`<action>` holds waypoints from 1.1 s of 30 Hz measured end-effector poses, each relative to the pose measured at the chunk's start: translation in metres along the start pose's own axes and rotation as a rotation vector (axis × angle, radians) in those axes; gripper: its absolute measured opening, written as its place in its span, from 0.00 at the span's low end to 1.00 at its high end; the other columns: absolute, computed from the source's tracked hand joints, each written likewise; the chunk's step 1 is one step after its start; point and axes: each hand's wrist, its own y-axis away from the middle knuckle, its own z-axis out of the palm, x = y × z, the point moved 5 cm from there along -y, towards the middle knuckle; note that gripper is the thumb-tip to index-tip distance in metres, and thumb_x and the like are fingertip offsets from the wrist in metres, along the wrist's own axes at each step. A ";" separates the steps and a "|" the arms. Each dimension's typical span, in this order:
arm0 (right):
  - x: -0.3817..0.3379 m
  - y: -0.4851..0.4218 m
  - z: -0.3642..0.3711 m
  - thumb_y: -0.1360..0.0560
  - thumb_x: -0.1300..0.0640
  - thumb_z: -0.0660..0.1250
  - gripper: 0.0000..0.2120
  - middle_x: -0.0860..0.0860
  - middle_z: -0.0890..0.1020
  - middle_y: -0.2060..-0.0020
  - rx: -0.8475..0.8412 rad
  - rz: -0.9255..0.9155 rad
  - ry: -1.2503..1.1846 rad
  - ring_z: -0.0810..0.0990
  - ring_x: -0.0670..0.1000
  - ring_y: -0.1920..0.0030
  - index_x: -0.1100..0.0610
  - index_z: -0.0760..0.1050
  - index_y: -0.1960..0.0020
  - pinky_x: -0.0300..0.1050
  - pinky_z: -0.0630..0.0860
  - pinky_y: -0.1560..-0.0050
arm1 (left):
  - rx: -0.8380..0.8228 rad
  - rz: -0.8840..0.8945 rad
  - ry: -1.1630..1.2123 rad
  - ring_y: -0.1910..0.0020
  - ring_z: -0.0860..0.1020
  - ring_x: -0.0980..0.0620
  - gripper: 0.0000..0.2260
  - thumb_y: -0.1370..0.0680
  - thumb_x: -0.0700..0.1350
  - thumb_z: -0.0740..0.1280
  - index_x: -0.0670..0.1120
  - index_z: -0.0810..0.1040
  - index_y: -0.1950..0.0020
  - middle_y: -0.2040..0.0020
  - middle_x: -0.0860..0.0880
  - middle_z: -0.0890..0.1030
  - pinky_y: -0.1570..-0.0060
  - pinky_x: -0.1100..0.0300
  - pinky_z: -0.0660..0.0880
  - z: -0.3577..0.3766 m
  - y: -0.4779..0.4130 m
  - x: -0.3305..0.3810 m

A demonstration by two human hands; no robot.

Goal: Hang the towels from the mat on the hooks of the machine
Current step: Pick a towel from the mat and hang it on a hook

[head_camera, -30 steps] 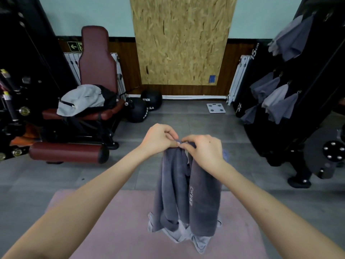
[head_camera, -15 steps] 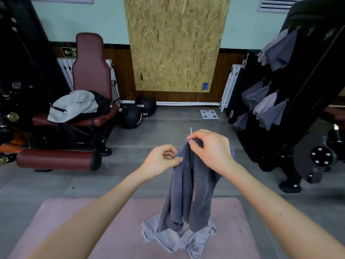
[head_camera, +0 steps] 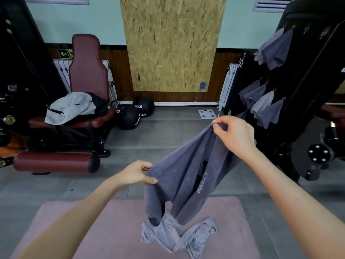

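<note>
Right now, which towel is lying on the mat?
The crumpled light grey towel on the pink mat. The darker towel is gripped and raised by the left hand and right hand; the other towels hang on the machine.

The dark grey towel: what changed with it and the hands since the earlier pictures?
The hands have parted: the right hand carried a corner of the dark grey towel up and rightward, toward the machine; the left hand went down-left, gripping the edge and spreading the towel. The lighter towel on the mat and the hung towels stayed.
</note>
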 end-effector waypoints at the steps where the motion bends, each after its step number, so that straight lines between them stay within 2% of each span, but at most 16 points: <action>1: 0.005 -0.002 0.003 0.25 0.52 0.62 0.09 0.44 0.82 0.50 0.002 0.017 0.009 0.78 0.48 0.44 0.46 0.80 0.50 0.45 0.72 0.46 | 0.003 -0.049 -0.093 0.66 0.70 0.57 0.24 0.42 0.60 0.73 0.40 0.76 0.62 0.67 0.53 0.74 0.60 0.59 0.65 -0.006 0.001 -0.011; 4: 0.023 -0.004 0.019 0.26 0.53 0.62 0.09 0.46 0.83 0.50 -0.003 0.088 0.028 0.78 0.50 0.44 0.48 0.80 0.50 0.46 0.72 0.47 | 0.020 -0.167 -0.216 0.71 0.69 0.59 0.17 0.41 0.58 0.77 0.48 0.75 0.69 0.72 0.57 0.72 0.63 0.61 0.65 -0.022 0.011 -0.035; 6: 0.035 -0.001 0.035 0.26 0.54 0.62 0.09 0.48 0.83 0.51 -0.034 0.125 0.081 0.78 0.52 0.45 0.49 0.80 0.51 0.45 0.71 0.50 | 0.066 -0.215 -0.191 0.70 0.71 0.58 0.17 0.46 0.62 0.75 0.52 0.76 0.70 0.72 0.57 0.74 0.63 0.60 0.67 -0.032 0.017 -0.039; 7: 0.039 0.002 0.044 0.26 0.55 0.62 0.09 0.49 0.83 0.51 -0.050 0.139 0.108 0.78 0.54 0.46 0.50 0.80 0.51 0.45 0.71 0.51 | 0.100 -0.234 -0.160 0.70 0.70 0.57 0.18 0.46 0.62 0.76 0.52 0.76 0.71 0.73 0.56 0.74 0.64 0.60 0.66 -0.037 0.020 -0.037; 9: 0.046 0.008 0.061 0.26 0.56 0.62 0.09 0.50 0.83 0.52 -0.070 0.159 0.140 0.79 0.55 0.47 0.51 0.80 0.52 0.45 0.71 0.54 | 0.156 -0.253 -0.062 0.71 0.70 0.57 0.15 0.41 0.56 0.79 0.50 0.76 0.73 0.74 0.56 0.74 0.65 0.60 0.65 -0.045 0.022 -0.031; 13: 0.052 0.017 0.081 0.26 0.58 0.60 0.11 0.51 0.83 0.51 -0.096 0.164 0.166 0.79 0.57 0.49 0.51 0.81 0.51 0.45 0.70 0.56 | 0.116 -0.195 0.003 0.71 0.73 0.58 0.10 0.33 0.42 0.77 0.47 0.78 0.70 0.74 0.55 0.77 0.66 0.64 0.68 -0.055 0.024 -0.008; 15: 0.050 0.019 0.087 0.25 0.58 0.61 0.11 0.51 0.83 0.51 -0.101 0.144 0.177 0.79 0.57 0.50 0.51 0.81 0.50 0.45 0.70 0.57 | 0.163 -0.171 -0.029 0.73 0.72 0.59 0.10 0.31 0.41 0.75 0.46 0.77 0.70 0.75 0.55 0.75 0.67 0.64 0.67 -0.061 0.024 0.001; 18: 0.040 0.024 0.096 0.25 0.58 0.61 0.11 0.50 0.82 0.48 -0.143 0.102 0.182 0.79 0.56 0.47 0.50 0.80 0.47 0.46 0.72 0.53 | 0.289 -0.113 -0.046 0.71 0.73 0.54 0.09 0.32 0.44 0.76 0.47 0.79 0.69 0.72 0.50 0.77 0.64 0.60 0.69 -0.068 0.020 0.015; 22: 0.011 0.035 0.103 0.28 0.53 0.64 0.15 0.46 0.80 0.42 -0.301 0.044 0.113 0.76 0.53 0.41 0.46 0.77 0.42 0.45 0.71 0.44 | 0.301 -0.031 -0.034 0.71 0.73 0.53 0.08 0.32 0.45 0.76 0.41 0.81 0.65 0.72 0.47 0.78 0.65 0.61 0.69 -0.057 0.015 0.042; 25: -0.021 0.047 0.104 0.30 0.42 0.67 0.20 0.38 0.76 0.38 -0.424 -0.073 0.026 0.73 0.47 0.36 0.40 0.73 0.39 0.41 0.67 0.41 | 0.330 0.034 -0.087 0.74 0.71 0.59 0.08 0.33 0.45 0.77 0.42 0.82 0.64 0.75 0.53 0.76 0.67 0.64 0.67 -0.048 0.010 0.065; 27: -0.038 0.055 0.108 0.31 0.39 0.68 0.22 0.36 0.76 0.39 -0.483 -0.139 -0.052 0.72 0.43 0.36 0.37 0.72 0.39 0.39 0.66 0.42 | 0.343 0.064 -0.084 0.76 0.69 0.62 0.07 0.33 0.46 0.77 0.44 0.82 0.65 0.77 0.56 0.74 0.69 0.66 0.66 -0.043 0.006 0.077; 33: -0.044 0.056 0.108 0.26 0.44 0.65 0.06 0.35 0.80 0.51 -0.457 -0.121 -0.263 0.76 0.40 0.45 0.40 0.79 0.51 0.37 0.66 0.49 | 0.253 0.108 0.110 0.72 0.72 0.60 0.07 0.32 0.46 0.76 0.43 0.82 0.63 0.72 0.51 0.78 0.69 0.68 0.67 -0.030 0.012 0.095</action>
